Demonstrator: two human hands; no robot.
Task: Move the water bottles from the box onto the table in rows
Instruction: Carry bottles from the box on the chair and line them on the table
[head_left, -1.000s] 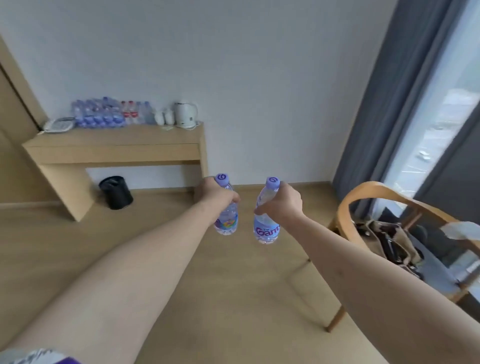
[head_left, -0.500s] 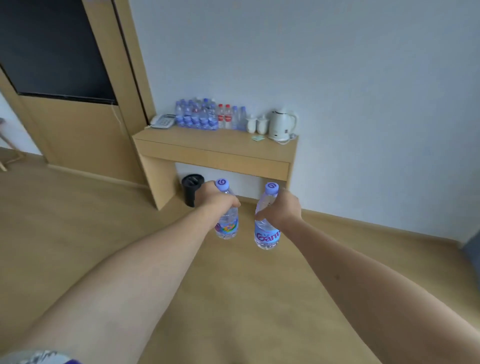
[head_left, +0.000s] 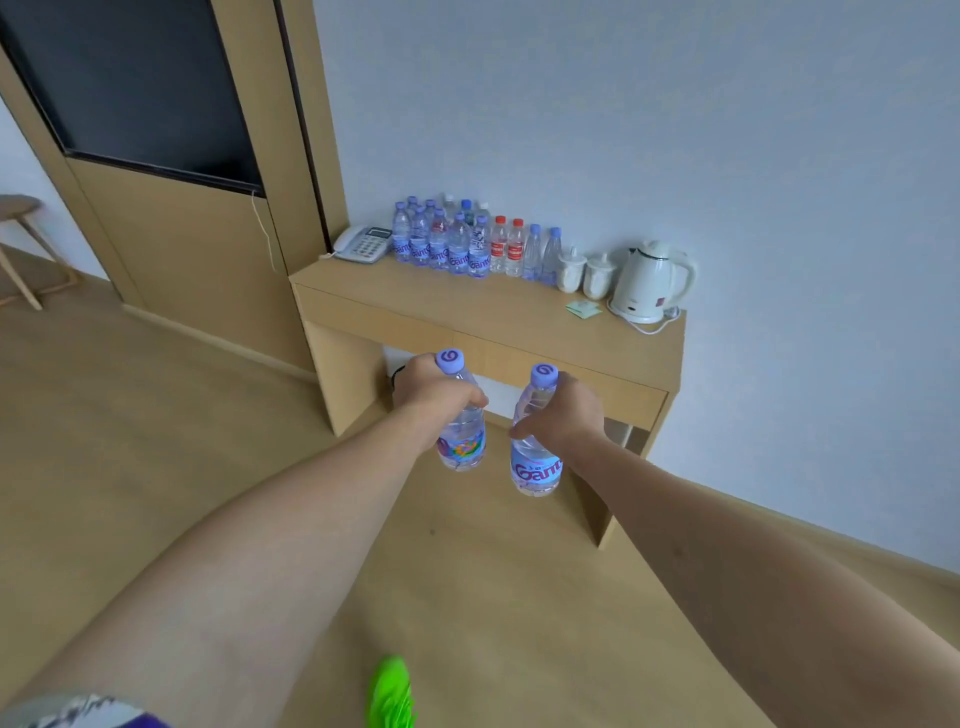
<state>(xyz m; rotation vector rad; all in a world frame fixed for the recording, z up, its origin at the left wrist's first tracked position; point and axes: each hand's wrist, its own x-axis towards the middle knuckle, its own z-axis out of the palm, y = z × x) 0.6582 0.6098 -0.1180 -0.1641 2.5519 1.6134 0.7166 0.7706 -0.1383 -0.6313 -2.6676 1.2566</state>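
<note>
Bottles of water, one per hand: the left hand (head_left: 434, 397) clamps one bottle (head_left: 462, 441) high on its shoulder, the right hand (head_left: 566, 415) wraps the other bottle (head_left: 537, 465) likewise, both upright in mid-air short of the table (head_left: 467, 312) at twelve o'clock. Full and thin-walled, they likely feel moderately heavy, give under squeeze, and slip if damp; gripping the upper body seems sound. Roughly fourteen bottles (head_left: 457, 244) already stand on the table at eleven o'clock, exact count unclear. One kettle (head_left: 649, 283), two cups (head_left: 584, 270), one telephone (head_left: 363, 243).
</note>
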